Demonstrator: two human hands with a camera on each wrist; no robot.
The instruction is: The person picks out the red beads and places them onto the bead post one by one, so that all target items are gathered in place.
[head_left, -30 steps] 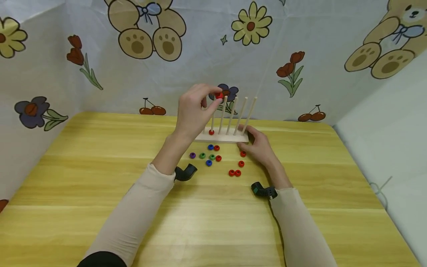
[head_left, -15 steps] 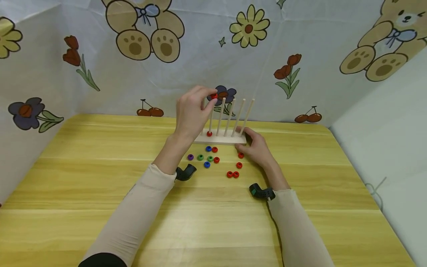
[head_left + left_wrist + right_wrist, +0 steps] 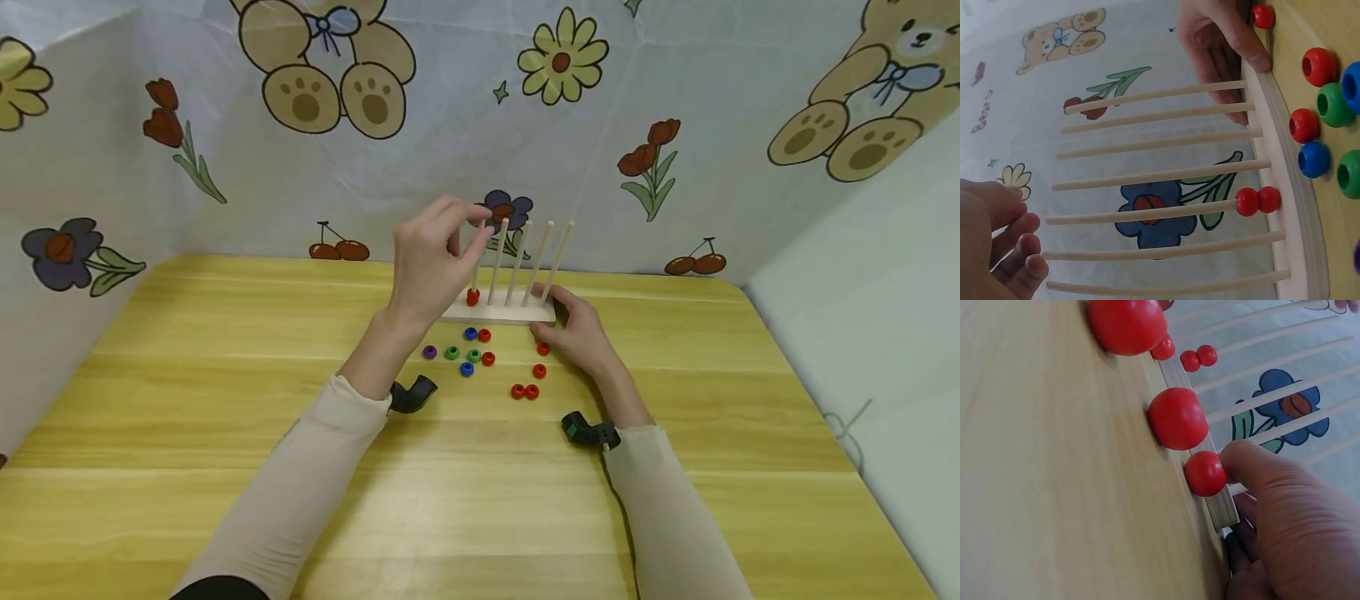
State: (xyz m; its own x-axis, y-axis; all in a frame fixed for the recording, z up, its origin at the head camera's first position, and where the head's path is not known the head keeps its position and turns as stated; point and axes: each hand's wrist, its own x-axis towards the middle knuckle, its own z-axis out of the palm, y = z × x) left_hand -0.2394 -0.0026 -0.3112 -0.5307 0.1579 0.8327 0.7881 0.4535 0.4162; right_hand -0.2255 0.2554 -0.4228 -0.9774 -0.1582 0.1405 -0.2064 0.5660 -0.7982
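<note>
A wooden peg rack [image 3: 501, 313] stands at the back of the table, with several thin upright pegs. Two red beads [image 3: 1258, 200] sit stacked at the bottom of one peg [image 3: 1097, 217]. My left hand [image 3: 431, 262] hovers at the top of that peg, thumb and index finger apart, with nothing between them. In the left wrist view its other fingers [image 3: 1015, 250] curl loosely beside the peg tips. My right hand [image 3: 576, 327] grips the right end of the rack's base, thumb in front and fingers behind.
Loose beads lie on the table in front of the rack: several red beads [image 3: 539, 371], two blue beads [image 3: 467, 369], two green beads [image 3: 452, 353] and a purple bead [image 3: 430, 352]. A cloth printed with bears and flowers [image 3: 450, 158] hangs behind the table.
The red bead that my left fingers pinched has been let go and has dropped down the peg onto the other red bead. My right hand keeps its grip on the base.
</note>
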